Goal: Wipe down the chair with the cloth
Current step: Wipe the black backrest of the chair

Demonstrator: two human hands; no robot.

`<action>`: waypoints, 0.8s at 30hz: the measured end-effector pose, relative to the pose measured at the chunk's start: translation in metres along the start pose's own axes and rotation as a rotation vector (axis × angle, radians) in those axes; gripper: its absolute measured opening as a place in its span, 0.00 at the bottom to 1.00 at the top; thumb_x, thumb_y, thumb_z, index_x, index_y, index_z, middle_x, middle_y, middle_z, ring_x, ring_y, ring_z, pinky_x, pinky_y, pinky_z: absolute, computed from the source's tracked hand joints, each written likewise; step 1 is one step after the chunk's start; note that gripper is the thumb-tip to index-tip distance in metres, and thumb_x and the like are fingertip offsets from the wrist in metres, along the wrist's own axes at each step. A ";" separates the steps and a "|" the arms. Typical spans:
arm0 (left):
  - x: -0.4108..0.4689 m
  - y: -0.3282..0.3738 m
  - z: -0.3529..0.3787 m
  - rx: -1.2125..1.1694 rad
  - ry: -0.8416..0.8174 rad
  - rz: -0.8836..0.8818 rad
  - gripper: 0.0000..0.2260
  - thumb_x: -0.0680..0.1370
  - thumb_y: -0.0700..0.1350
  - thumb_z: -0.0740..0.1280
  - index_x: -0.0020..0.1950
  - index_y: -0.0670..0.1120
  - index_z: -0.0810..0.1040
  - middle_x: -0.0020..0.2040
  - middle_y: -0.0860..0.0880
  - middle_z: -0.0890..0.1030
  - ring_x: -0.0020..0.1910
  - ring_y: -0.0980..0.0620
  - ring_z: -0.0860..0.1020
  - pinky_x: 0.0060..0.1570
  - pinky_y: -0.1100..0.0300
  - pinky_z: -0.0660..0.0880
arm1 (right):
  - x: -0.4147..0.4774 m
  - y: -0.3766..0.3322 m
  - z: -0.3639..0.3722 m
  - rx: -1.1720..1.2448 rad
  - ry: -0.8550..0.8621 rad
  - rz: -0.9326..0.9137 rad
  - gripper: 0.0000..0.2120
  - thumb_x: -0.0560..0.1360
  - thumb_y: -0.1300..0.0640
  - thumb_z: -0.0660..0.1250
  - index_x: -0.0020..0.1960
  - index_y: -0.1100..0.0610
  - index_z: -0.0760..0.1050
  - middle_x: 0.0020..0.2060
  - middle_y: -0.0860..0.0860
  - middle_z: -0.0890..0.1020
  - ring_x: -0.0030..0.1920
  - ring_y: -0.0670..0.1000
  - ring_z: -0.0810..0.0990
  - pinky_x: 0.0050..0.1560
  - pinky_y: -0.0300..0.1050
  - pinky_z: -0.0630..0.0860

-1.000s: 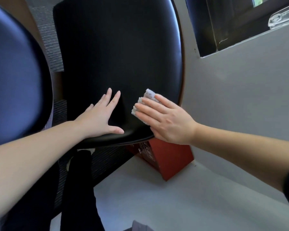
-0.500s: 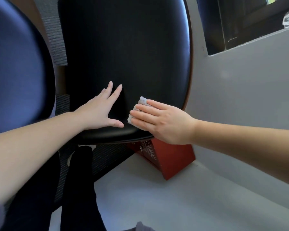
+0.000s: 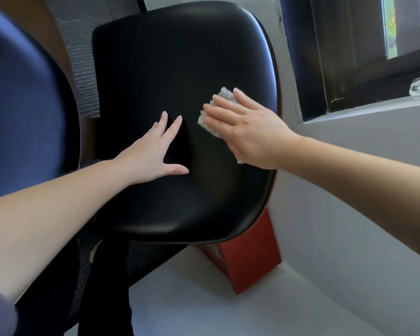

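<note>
Presently, by size.

- Chair (image 3: pixel 180 69): black padded seat, glossy, with a thin brown edge on the side by the right hand. Both hands lie on it.
- Blue padded surface (image 3: pixel 22 105): blurred, filling the space outside the left forearm.
- Grey wall (image 3: pixel 349 190): runs beyond the right arm.
- Window (image 3: pixel 349 57): dark frame, above the right hand.
- Pale floor (image 3: pixel 204 299): below both forearms.
- Red box (image 3: pixel 252 263): on the floor below the right wrist, partly under the seat's near rim.
- Left hand (image 3: pixel 153 154): flat on the seat, fingers straight and spread, thumb out toward the right hand, holding nothing.
- Right hand (image 3: pixel 247 132): flat, fingers straight, pressing the cloth onto the seat. The two hands are near but apart.
- Cloth (image 3: pixel 224 93): small, pale, wadded, under the right palm and fingers. Its edges show past the fingertips and on the side facing the left hand.
</note>
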State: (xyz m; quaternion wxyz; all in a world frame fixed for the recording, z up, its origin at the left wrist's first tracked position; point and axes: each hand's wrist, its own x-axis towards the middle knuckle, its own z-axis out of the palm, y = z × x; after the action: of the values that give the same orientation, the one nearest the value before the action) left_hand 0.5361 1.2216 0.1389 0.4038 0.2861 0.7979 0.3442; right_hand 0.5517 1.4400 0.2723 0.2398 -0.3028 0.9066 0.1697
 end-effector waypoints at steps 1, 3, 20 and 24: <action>0.004 0.001 -0.003 -0.005 0.010 -0.005 0.51 0.71 0.63 0.71 0.79 0.56 0.36 0.79 0.48 0.35 0.79 0.46 0.44 0.76 0.47 0.56 | 0.006 0.010 -0.004 0.000 -0.003 0.023 0.28 0.79 0.54 0.60 0.77 0.60 0.61 0.76 0.58 0.64 0.77 0.60 0.57 0.76 0.57 0.45; 0.013 0.003 -0.008 -0.006 0.025 -0.011 0.51 0.70 0.63 0.71 0.79 0.56 0.36 0.79 0.47 0.35 0.79 0.46 0.43 0.76 0.46 0.56 | 0.017 0.026 -0.010 -0.018 0.001 0.066 0.27 0.80 0.53 0.53 0.78 0.60 0.59 0.77 0.57 0.61 0.78 0.59 0.54 0.76 0.58 0.43; 0.057 -0.016 -0.043 -0.018 0.053 -0.065 0.57 0.65 0.67 0.71 0.76 0.61 0.30 0.78 0.45 0.31 0.78 0.43 0.39 0.76 0.45 0.53 | 0.124 0.098 -0.026 0.124 0.203 0.670 0.21 0.78 0.54 0.65 0.68 0.59 0.65 0.60 0.56 0.75 0.55 0.60 0.75 0.42 0.49 0.62; 0.059 -0.022 -0.038 -0.021 0.070 -0.057 0.58 0.62 0.71 0.68 0.75 0.61 0.29 0.77 0.45 0.29 0.78 0.43 0.38 0.76 0.43 0.52 | 0.150 0.093 -0.026 -0.007 0.143 0.632 0.18 0.76 0.54 0.65 0.63 0.61 0.68 0.57 0.58 0.76 0.55 0.60 0.75 0.44 0.48 0.61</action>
State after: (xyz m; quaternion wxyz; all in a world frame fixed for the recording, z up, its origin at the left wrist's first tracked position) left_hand 0.4699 1.2401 0.1122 0.3882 0.2468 0.8156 0.3510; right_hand 0.3796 1.4287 0.2285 0.1101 -0.0183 0.9697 0.2175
